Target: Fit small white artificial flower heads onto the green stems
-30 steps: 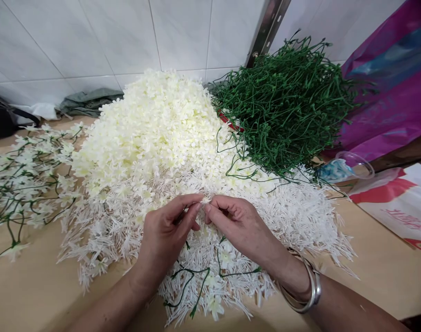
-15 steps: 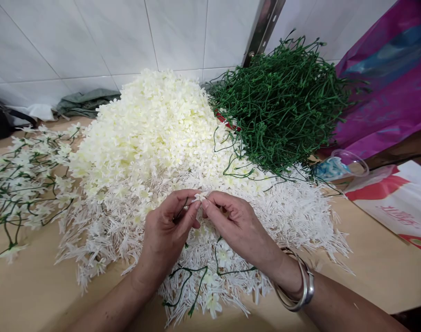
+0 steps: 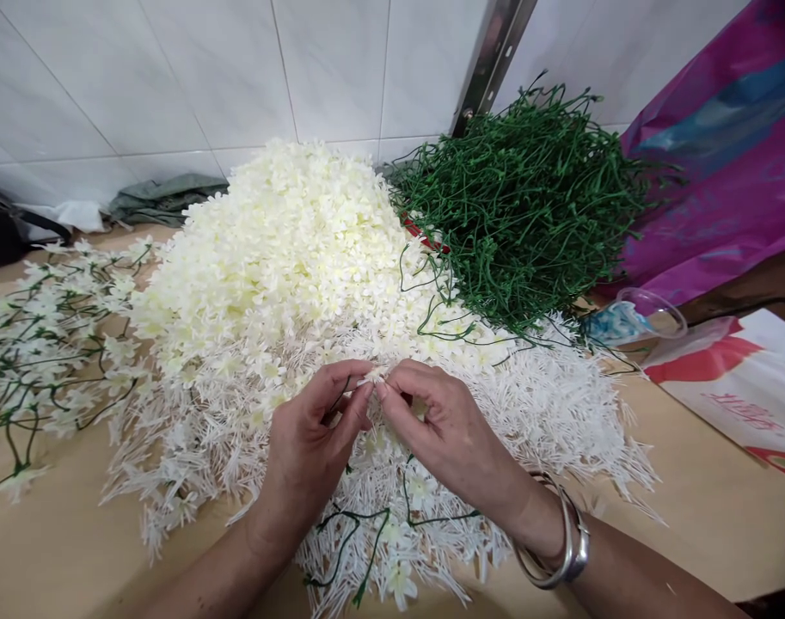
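Both hands meet above the middle of the white pile. My left hand (image 3: 321, 425) is closed, pinching a small white artificial flower (image 3: 375, 375) between thumb and forefinger; a bit of dark green stem shows inside its grip. My right hand (image 3: 434, 413), a silver bangle on its wrist, pinches the same flower from the other side. The fingertips hide part of it. Below them, a branched green stem (image 3: 366, 514) with several white blossoms lies on white stringy pieces (image 3: 540, 413). Behind rises a heap of cream-white blossoms (image 3: 289, 232).
A tangle of green plastic stems (image 3: 521, 198) is heaped at back right. Finished-looking flower sprays (image 3: 57, 335) lie left. A clear plastic cup (image 3: 650, 311), a red-and-white bag (image 3: 733, 378) and a purple bag (image 3: 720, 163) are on the right. A tiled wall (image 3: 205, 69) stands behind.
The fingers have shifted slightly around the flower, and less of its petals shows between them. The whole view has moved a little; the piles look the same.
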A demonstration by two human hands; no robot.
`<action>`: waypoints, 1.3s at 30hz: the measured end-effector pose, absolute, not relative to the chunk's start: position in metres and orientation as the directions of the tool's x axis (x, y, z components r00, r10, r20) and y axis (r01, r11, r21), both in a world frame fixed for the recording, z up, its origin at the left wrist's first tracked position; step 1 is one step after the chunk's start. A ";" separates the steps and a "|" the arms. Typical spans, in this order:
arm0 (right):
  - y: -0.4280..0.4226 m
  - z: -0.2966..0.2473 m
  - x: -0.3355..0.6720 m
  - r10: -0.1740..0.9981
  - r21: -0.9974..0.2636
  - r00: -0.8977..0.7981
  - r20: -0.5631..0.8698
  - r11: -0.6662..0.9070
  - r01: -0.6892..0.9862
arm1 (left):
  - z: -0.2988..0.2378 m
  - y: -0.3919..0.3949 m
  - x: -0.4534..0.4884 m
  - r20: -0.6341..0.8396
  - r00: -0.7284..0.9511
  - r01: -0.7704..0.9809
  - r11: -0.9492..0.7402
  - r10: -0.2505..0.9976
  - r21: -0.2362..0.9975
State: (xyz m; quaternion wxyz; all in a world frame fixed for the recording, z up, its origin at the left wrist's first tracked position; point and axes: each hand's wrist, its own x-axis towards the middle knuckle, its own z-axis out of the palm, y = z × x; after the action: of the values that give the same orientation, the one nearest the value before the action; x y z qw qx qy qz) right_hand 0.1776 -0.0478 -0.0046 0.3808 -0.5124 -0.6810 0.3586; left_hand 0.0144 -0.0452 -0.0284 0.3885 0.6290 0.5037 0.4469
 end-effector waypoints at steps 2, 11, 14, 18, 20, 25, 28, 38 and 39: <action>-0.047 -0.005 0.178 0.959 -0.848 -0.194 0.205 0.273 0.454 | -0.028 -0.045 0.016 0.097 0.076 0.204 -0.111 0.992 0.973; -0.048 0.004 0.180 0.966 -0.910 -0.211 0.146 0.215 0.355 | -0.023 -0.040 0.016 -0.017 0.029 0.042 0.016 0.999 0.999; -0.049 0.002 0.179 0.972 -0.936 -0.217 0.095 0.161 0.313 | -0.024 -0.041 0.016 -0.018 0.035 0.043 0.016 0.999 0.999; -0.048 -0.002 0.179 0.983 -0.952 -0.184 0.020 0.075 0.295 | -0.027 -0.043 0.015 0.024 0.084 0.125 -0.035 0.996 0.992; -0.047 -0.003 0.181 0.980 -0.953 -0.197 -0.009 0.051 0.297 | -0.028 -0.044 0.014 0.047 0.117 0.158 -0.065 0.992 0.985; -0.044 -0.002 0.184 0.966 -0.958 -0.249 -0.074 0.001 0.286 | -0.028 -0.043 0.013 0.069 0.157 0.202 -0.100 0.985 0.974; -0.044 -0.003 0.185 0.968 -0.961 -0.238 -0.076 -0.007 0.276 | -0.028 -0.043 0.012 0.113 0.168 0.226 -0.150 0.979 0.963; -0.046 -0.010 0.181 0.952 -0.844 -0.117 0.284 0.306 0.441 | -0.027 -0.043 0.011 0.138 0.183 0.201 -0.174 0.973 0.964; -0.046 -0.011 0.181 0.945 -0.833 -0.092 0.313 0.319 0.452 | -0.027 -0.044 0.011 0.122 0.183 0.185 -0.157 0.975 0.970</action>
State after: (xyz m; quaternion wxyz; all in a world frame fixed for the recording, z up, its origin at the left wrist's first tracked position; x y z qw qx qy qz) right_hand 0.1811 -0.0463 -0.0112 0.4390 -0.5113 -0.6833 0.2809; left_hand 0.0108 -0.0436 -0.0271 0.4520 0.6224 0.4663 0.4370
